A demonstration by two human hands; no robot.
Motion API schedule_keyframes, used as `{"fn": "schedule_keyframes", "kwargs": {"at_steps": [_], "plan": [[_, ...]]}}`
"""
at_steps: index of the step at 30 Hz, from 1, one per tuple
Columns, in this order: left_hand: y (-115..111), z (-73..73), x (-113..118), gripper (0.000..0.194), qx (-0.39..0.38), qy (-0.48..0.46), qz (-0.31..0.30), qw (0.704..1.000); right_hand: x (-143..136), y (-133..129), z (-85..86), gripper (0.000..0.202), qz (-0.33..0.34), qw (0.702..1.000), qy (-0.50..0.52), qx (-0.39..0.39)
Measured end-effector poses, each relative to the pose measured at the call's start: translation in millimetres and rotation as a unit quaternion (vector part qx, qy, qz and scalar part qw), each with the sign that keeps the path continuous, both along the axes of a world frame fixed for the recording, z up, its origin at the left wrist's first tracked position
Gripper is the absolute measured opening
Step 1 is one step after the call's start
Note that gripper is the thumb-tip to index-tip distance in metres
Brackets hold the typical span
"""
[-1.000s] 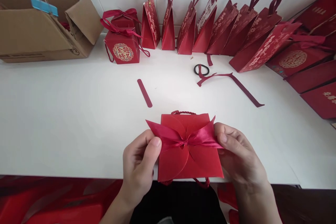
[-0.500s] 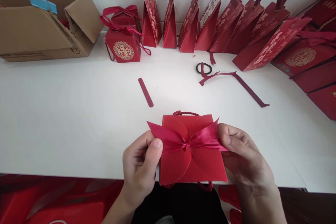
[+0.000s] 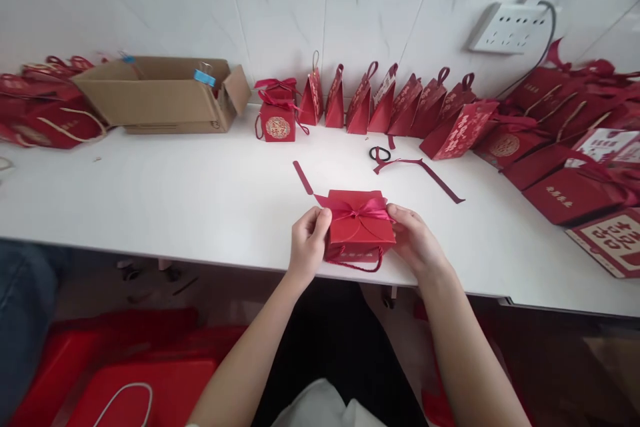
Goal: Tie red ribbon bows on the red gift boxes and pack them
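Note:
In front of me a red gift box [image 3: 363,232] stands on the white table, close to its front edge. A pink-red satin ribbon [image 3: 356,213] is knotted across the box's top over the curved flaps. My left hand [image 3: 311,232] pinches the ribbon's left part between thumb and fingers at the box's left side. At the right side, my right hand [image 3: 413,233] pinches the ribbon's right part, its lower fingers partly hidden behind the box. A twisted red cord handle [image 3: 357,267] hangs down the box's near face.
Beyond the box lie a dark red strip [image 3: 303,177], a cut ribbon [image 3: 435,177] and a black ring [image 3: 380,154]. Several triangular red boxes [image 3: 383,107] line the wall beside a cardboard carton [image 3: 165,97]. More red boxes [image 3: 573,190] crowd the right; a power strip [image 3: 511,28] is above.
My view has pulled back and up, so the front face of the box and more of the table show. Both hands still grip the ribbon.

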State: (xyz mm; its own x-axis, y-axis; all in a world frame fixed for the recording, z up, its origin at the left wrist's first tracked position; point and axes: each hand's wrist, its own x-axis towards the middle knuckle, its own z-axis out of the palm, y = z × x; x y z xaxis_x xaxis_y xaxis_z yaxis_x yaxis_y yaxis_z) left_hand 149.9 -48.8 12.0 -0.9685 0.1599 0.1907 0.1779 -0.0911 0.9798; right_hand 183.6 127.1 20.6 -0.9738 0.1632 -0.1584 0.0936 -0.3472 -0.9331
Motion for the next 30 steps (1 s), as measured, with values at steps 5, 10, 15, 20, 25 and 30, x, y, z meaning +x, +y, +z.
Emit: {"fn": "schedule_keyframes", "kwargs": {"at_steps": [5,10,15,20,25,30], "plan": [[2.9,-5.2,-3.6,0.043,0.044,0.021,-0.009,0.999,-3.4,-1.1,-3.3,0.035,0.004,0.999,0.034,0.008],[5.0,-6.7,-4.8,0.042,0.048,0.033,-0.008,0.998,-4.6,-0.8,-5.9,0.026,0.015,0.998,0.052,0.024],[5.1,-5.7,-3.7,0.042,0.046,0.03,-0.002,0.998,-4.8,-1.9,-8.0,0.026,0.009,0.998,0.053,0.017],[5.4,-6.9,-4.6,0.042,0.053,0.026,0.001,0.998,-4.9,-4.3,-7.0,0.03,0.009,0.998,0.058,0.029],[5.7,-9.7,-5.6,0.041,0.062,0.012,-0.009,0.998,-4.5,-3.3,-7.7,0.03,0.007,0.998,0.053,0.038],[3.6,-8.7,-3.1,0.042,0.058,0.001,-0.013,0.998,-1.7,-3.6,-8.8,0.025,-0.015,0.999,0.031,-0.002]]}}
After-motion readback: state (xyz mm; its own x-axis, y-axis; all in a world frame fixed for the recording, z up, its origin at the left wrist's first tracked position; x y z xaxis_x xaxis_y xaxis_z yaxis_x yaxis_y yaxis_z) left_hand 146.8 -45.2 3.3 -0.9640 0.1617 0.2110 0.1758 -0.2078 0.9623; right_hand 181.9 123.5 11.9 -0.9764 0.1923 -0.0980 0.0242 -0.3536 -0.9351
